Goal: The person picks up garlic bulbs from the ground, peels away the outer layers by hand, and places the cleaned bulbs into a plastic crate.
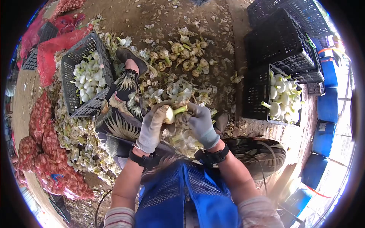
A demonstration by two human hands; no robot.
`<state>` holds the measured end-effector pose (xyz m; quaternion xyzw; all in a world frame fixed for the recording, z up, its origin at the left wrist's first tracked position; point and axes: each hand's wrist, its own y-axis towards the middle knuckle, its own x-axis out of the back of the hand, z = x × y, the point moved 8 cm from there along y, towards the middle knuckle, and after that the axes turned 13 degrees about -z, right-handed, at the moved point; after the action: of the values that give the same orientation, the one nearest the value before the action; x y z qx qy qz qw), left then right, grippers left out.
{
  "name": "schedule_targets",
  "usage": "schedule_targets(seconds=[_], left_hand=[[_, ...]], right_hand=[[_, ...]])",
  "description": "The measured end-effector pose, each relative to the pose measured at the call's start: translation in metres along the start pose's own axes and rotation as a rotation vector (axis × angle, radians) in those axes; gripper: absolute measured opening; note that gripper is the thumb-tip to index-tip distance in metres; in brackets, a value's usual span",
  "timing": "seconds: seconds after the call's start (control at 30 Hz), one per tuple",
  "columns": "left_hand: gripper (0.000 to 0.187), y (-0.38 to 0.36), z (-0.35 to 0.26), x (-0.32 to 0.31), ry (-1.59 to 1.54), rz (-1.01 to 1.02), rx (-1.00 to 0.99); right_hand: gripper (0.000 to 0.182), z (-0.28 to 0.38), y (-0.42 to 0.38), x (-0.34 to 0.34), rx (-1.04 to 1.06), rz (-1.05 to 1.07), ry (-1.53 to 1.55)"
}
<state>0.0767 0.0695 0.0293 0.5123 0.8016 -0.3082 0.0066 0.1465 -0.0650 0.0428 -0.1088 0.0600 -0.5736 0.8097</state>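
Gloved in grey, my left hand (150, 127) is closed around a garlic bulb (168, 114) with a short green stem, held over my lap. My right hand (200, 124), gloved too, has its fingers curled at the stem end, with a bit of brownish skin beside them. Its fingertips are partly hidden. Below and beyond the hands lie loose garlic skins (182, 91). A pile of unpeeled garlic bulbs (190, 53) rests on the ground ahead of me.
At left, a black crate (70, 99) holds peeled white garlic (90, 78). More peeled bulbs (283, 97) fill a crate at right, below stacked black crates (275, 41). Red mesh sacks (57, 163) lie at far left; blue barrels (327, 106) line the right side.
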Motion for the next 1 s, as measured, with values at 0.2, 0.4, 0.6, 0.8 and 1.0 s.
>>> schedule_targets(seconds=[0.2, 0.4, 0.6, 0.8, 1.0], left_hand=[[0.047, -0.005, 0.014, 0.002, -0.171, -0.026, 0.43], [0.045, -0.037, 0.054, -0.005, -0.056, 0.423, 0.723], [0.044, -0.015, 0.048, -0.006, -0.296, 0.081, 0.528], [0.051, -0.001, 0.037, 0.008, 0.017, 0.008, 0.137], [0.031, 0.008, 0.039, 0.004, -0.153, 0.075, 0.196]], right_hand=[[0.022, 0.042, -0.007, -0.016, 0.658, 0.123, -0.524], [0.022, 0.038, -0.005, -0.007, 0.676, 0.009, -0.537], [0.027, -0.002, 0.002, 0.023, 0.306, 0.046, -0.353], [0.032, -0.026, -0.005, 0.006, -0.138, 0.064, -0.012], [0.018, 0.0, -0.004, 0.007, 0.105, 0.02, -0.11]])
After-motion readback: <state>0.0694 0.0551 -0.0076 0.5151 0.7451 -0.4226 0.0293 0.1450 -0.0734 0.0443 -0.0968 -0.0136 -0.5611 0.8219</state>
